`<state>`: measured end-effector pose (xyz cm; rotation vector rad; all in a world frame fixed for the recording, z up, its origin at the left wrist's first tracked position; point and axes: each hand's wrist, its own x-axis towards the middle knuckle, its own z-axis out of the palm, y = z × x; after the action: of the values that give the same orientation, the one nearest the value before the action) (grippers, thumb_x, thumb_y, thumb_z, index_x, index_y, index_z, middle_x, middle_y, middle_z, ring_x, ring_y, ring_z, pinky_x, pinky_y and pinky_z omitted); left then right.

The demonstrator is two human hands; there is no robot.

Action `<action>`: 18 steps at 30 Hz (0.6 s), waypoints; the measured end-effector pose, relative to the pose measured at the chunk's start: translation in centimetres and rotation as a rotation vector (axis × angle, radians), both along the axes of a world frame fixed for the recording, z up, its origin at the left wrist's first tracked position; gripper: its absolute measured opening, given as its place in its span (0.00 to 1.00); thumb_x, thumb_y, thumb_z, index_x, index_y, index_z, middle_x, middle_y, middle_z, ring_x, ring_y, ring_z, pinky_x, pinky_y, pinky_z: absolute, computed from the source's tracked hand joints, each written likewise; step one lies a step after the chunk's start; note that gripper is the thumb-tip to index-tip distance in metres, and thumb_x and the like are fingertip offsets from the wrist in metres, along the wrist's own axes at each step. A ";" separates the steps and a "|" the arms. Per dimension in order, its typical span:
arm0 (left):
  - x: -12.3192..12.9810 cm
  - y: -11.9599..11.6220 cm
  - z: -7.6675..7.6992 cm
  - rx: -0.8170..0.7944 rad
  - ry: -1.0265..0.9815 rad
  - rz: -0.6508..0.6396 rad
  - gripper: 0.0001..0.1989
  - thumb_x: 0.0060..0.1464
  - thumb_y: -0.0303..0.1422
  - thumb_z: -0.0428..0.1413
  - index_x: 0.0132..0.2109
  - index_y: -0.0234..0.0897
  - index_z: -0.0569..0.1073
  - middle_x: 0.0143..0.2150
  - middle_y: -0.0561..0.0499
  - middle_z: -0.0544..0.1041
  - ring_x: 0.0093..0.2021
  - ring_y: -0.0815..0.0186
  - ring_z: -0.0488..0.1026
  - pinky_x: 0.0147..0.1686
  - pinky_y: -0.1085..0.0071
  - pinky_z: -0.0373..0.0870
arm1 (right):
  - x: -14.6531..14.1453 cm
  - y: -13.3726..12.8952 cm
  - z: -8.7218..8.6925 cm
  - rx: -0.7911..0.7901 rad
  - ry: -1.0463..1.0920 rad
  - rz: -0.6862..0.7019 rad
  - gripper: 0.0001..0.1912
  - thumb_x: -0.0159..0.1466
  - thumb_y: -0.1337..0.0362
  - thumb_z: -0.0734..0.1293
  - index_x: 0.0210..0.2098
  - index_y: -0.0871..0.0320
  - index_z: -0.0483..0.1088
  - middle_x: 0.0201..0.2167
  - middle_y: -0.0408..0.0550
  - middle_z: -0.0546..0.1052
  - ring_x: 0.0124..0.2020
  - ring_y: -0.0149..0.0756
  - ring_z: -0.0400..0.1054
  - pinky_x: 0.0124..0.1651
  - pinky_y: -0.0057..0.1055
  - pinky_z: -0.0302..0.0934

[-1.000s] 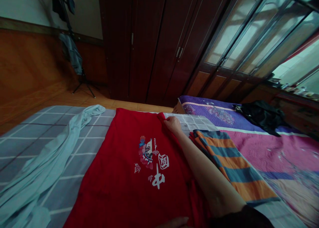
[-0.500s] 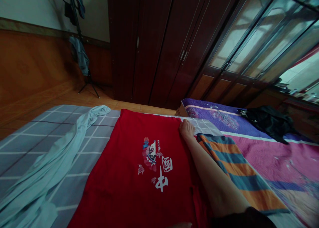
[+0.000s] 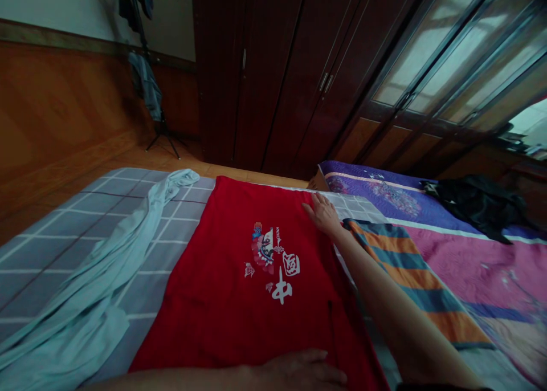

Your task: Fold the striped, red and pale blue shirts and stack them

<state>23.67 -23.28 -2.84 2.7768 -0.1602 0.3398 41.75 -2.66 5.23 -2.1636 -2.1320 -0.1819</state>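
Note:
A red T-shirt [image 3: 239, 300] with a colourful print and white characters lies spread on the bed, its print turned sideways. My right hand [image 3: 323, 213] rests on the shirt's far right corner, fingers stretched out and apart. Low in the view, my left hand [image 3: 301, 371] lies flat across the near part of the shirt, its fingers extended to the right; the lower picture edge cuts part of it off. Neither hand grips the cloth.
Left of the shirt lies a crumpled pale blue garment [image 3: 123, 248] on the grey checked bedsheet [image 3: 47, 237]. To the right are a folded orange-and-grey striped garment [image 3: 410, 271], a purple and pink bedcover [image 3: 453, 265] and a black garment [image 3: 482, 206]. Dark wardrobes [image 3: 273, 77] stand beyond.
My right hand has opened from a closed grip at the shirt's corner and now lies flat. My left hand has come further into view over the near part of the shirt.

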 end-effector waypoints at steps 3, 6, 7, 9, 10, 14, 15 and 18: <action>-0.6 -0.8 0.2 0.106 -0.086 0.060 0.14 0.66 0.34 0.44 0.52 0.40 0.71 0.59 0.56 0.70 0.61 0.63 0.63 0.61 0.62 0.60 | -0.3 -5.1 2.3 0.031 0.026 0.126 0.28 0.68 0.52 0.54 0.63 0.62 0.56 0.66 0.56 0.53 0.66 0.44 0.47 0.65 0.41 0.43; -1.4 -1.3 1.5 0.099 -0.107 0.090 0.15 0.66 0.34 0.43 0.49 0.37 0.72 0.57 0.53 0.72 0.60 0.61 0.64 0.61 0.62 0.58 | -0.1 -12.8 3.2 0.084 0.131 0.325 0.28 0.68 0.53 0.55 0.62 0.63 0.59 0.65 0.59 0.55 0.66 0.45 0.47 0.65 0.45 0.46; -1.6 -1.4 2.1 0.075 -0.103 0.092 0.15 0.66 0.34 0.43 0.49 0.35 0.71 0.57 0.51 0.72 0.60 0.61 0.63 0.61 0.62 0.57 | 0.0 -15.5 3.0 0.086 0.151 0.356 0.27 0.68 0.54 0.55 0.62 0.62 0.58 0.65 0.58 0.55 0.67 0.44 0.46 0.65 0.45 0.46; -2.1 -1.5 3.2 0.019 -0.087 0.081 0.15 0.64 0.34 0.45 0.50 0.33 0.70 0.57 0.49 0.72 0.61 0.60 0.63 0.63 0.63 0.54 | 0.5 -20.7 1.5 0.087 0.171 0.379 0.27 0.69 0.57 0.55 0.64 0.58 0.54 0.67 0.54 0.50 0.67 0.42 0.43 0.65 0.45 0.49; -2.3 -1.5 3.7 -0.005 -0.073 0.077 0.15 0.63 0.33 0.45 0.51 0.32 0.70 0.56 0.48 0.72 0.60 0.60 0.63 0.63 0.64 0.52 | 0.8 -22.9 0.4 0.075 0.162 0.367 0.27 0.69 0.58 0.55 0.66 0.57 0.51 0.68 0.53 0.48 0.68 0.43 0.43 0.64 0.46 0.50; -2.8 -1.5 5.4 -0.048 -0.013 0.082 0.14 0.61 0.32 0.47 0.51 0.32 0.69 0.57 0.46 0.71 0.59 0.60 0.63 0.64 0.64 0.49 | 2.0 -28.3 -3.8 0.003 0.090 0.330 0.29 0.67 0.61 0.58 0.66 0.57 0.51 0.67 0.54 0.51 0.67 0.46 0.44 0.61 0.50 0.55; -3.0 -1.4 5.9 -0.048 0.009 0.085 0.13 0.61 0.32 0.48 0.50 0.32 0.70 0.56 0.46 0.72 0.59 0.60 0.64 0.64 0.64 0.51 | 2.2 -28.9 -4.3 0.005 0.081 0.322 0.28 0.67 0.61 0.58 0.66 0.58 0.52 0.67 0.55 0.53 0.67 0.47 0.45 0.60 0.51 0.56; -4.2 -0.6 8.1 -0.037 0.074 0.112 0.10 0.59 0.31 0.51 0.46 0.35 0.72 0.50 0.47 0.75 0.53 0.62 0.69 0.59 0.66 0.58 | 2.5 -29.9 -3.7 0.058 0.077 0.322 0.26 0.67 0.60 0.58 0.63 0.60 0.57 0.65 0.57 0.56 0.65 0.48 0.50 0.58 0.52 0.59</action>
<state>19.47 -23.90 5.23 2.7632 0.0191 0.2646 44.26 -32.58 1.48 -1.7355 -2.3572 -0.1300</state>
